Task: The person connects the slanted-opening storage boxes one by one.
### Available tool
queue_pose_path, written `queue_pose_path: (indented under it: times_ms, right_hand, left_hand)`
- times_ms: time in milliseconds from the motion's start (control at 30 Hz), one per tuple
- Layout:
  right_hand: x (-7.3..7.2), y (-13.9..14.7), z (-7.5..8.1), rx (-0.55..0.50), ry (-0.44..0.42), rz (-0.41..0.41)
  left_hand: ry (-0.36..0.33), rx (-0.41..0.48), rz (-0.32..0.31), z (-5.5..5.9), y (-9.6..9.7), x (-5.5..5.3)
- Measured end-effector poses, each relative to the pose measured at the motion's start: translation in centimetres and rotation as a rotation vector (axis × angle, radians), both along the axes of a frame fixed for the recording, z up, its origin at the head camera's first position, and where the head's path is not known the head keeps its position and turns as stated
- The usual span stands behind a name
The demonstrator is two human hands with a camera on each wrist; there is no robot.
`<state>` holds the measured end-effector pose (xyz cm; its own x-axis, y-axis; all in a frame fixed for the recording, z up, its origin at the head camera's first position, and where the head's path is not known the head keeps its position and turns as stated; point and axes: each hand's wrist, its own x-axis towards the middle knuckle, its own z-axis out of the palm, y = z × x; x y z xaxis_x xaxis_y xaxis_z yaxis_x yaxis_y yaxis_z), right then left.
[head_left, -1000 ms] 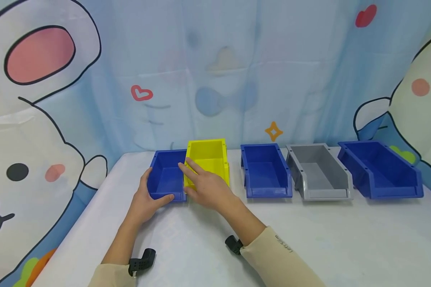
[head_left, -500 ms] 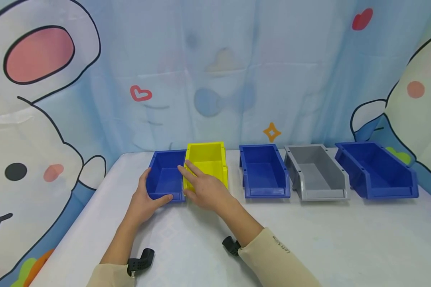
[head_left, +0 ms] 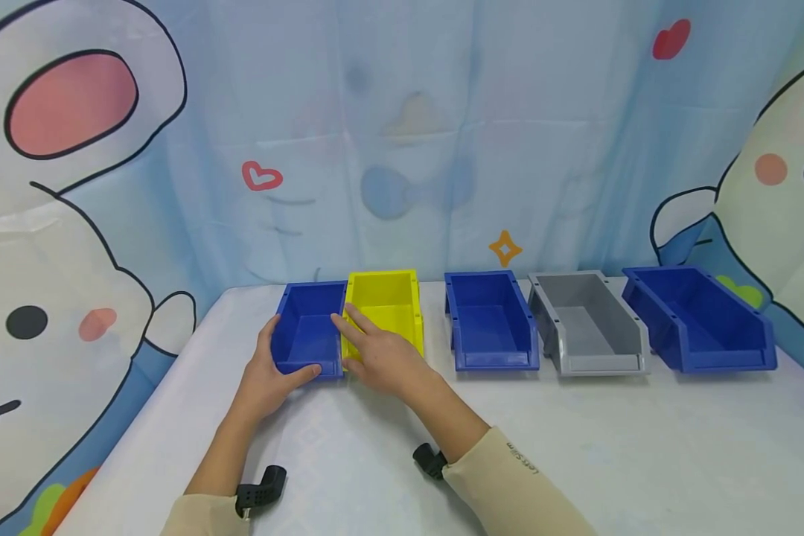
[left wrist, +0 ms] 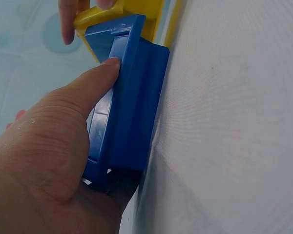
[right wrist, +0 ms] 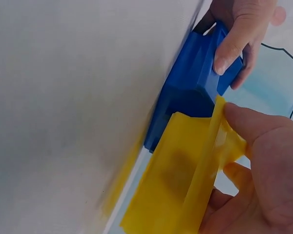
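Note:
A blue open-fronted storage bin [head_left: 308,331] sits at the left end of the table, a yellow storage bin [head_left: 385,292] directly on its right. My left hand [head_left: 263,381] grips the blue bin, fingers along its left side and thumb on the front lip; the left wrist view shows that thumb [left wrist: 105,73] on the lip. My right hand [head_left: 390,361] holds the yellow bin at its left wall near the front corner. In the right wrist view, its thumb [right wrist: 246,122] touches the yellow edge, and the other fingers are partly hidden behind the bin.
Farther right along the back of the white-covered table [head_left: 509,447] stand another blue bin [head_left: 496,320], a grey bin [head_left: 586,327] and a larger blue bin [head_left: 710,320]. A printed cloth [head_left: 415,134] hangs behind them.
The yellow bin's back edge has come down slightly beside the blue bin. Both hands keep their places, and the head view has shifted a little.

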<state>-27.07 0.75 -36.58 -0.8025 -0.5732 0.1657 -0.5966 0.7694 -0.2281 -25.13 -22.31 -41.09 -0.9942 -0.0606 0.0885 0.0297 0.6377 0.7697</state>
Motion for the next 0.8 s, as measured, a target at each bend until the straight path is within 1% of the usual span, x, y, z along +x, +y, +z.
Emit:
queue_pose_path:
  times_ms: [67, 200, 300, 567, 800]
  right_hand:
    - [0.01, -0.09, 0.05, 0.003, -0.025, -0.004]
    - [-0.03, -0.24, -0.05, 0.016, -0.103, -0.009]
    - [0.03, -0.27, -0.18, 0.039, -0.138, -0.01]
    - [0.17, -0.2, -0.4, 0.048, -0.141, 0.003]
    - [0.26, 0.08, -0.38, 0.024, -0.166, 0.003]
  left_hand:
    - [0.002, 0.0, -0.001, 0.0, -0.06, 0.01]
    - [0.007, -0.006, -0.002, -0.07, -0.23, 0.02]
    - [0.008, -0.01, -0.001, -0.11, -0.32, 0.05]
    - [0.006, -0.006, -0.004, -0.14, -0.37, -0.04]
    - [0.0, -0.003, -0.009, -0.14, -0.32, -0.18]
